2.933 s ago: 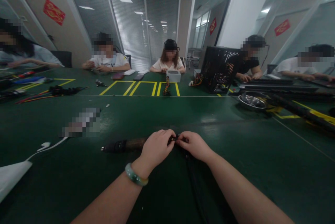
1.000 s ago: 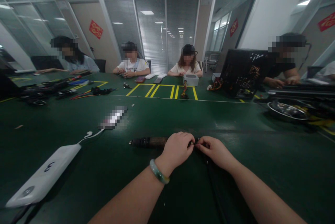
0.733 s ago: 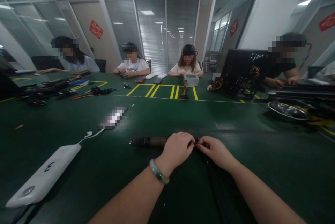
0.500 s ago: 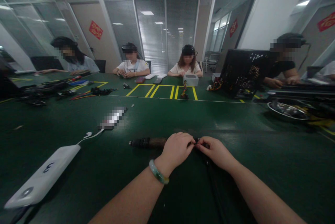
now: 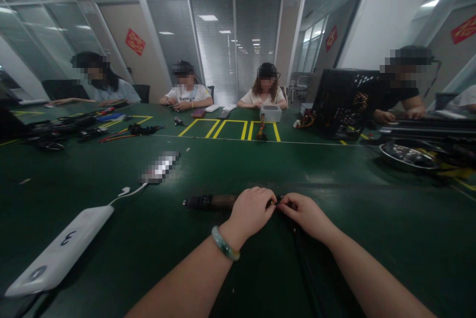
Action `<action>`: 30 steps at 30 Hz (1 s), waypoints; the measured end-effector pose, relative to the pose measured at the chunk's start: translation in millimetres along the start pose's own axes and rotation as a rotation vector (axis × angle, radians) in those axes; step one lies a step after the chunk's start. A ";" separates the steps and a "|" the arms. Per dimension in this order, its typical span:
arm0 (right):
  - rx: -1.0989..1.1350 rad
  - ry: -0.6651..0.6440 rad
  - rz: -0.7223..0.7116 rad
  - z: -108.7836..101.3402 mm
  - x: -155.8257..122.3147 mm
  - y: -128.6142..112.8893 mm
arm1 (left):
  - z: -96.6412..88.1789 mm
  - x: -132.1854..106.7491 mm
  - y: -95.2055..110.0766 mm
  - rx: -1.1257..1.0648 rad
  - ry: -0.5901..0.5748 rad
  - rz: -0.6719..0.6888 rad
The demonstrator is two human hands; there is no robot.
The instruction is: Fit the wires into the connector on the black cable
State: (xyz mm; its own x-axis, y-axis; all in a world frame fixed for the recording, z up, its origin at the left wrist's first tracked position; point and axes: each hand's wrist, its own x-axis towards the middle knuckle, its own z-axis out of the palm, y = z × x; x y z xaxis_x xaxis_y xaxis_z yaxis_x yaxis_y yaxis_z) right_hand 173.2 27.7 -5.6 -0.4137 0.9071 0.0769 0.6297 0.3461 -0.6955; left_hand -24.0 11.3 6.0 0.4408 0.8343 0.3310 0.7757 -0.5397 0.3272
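My left hand, with a green bangle at the wrist, is closed, thumb against fingers. Close beside it my right hand is closed in a pinch, its fingertips meeting the left ones. At the left fingertips shows a tiny gold-coloured piece, too small to name. A dark powered screwdriver lies on the green table, its bit end to the left. My left hand covers its right end. From under my right hand a black cord runs toward me.
A white power bank marked 3 is wired to a phone on the left. Black cables lie farther left. At right are a black computer case and a metal bowl. Several people sit across the table.
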 end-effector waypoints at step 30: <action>0.005 -0.013 -0.006 -2.6 -0.8 -4.9 | -0.3 0.7 1.5 0.030 -0.019 -0.002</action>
State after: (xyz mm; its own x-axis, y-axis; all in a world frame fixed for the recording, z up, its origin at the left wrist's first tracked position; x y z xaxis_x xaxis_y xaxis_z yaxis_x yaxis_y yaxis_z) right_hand 172.2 25.9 -0.4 -0.4260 0.9019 0.0722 0.6240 0.3506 -0.6983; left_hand -22.7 11.1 7.0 0.4475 0.8375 0.3135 0.7897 -0.5346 0.3010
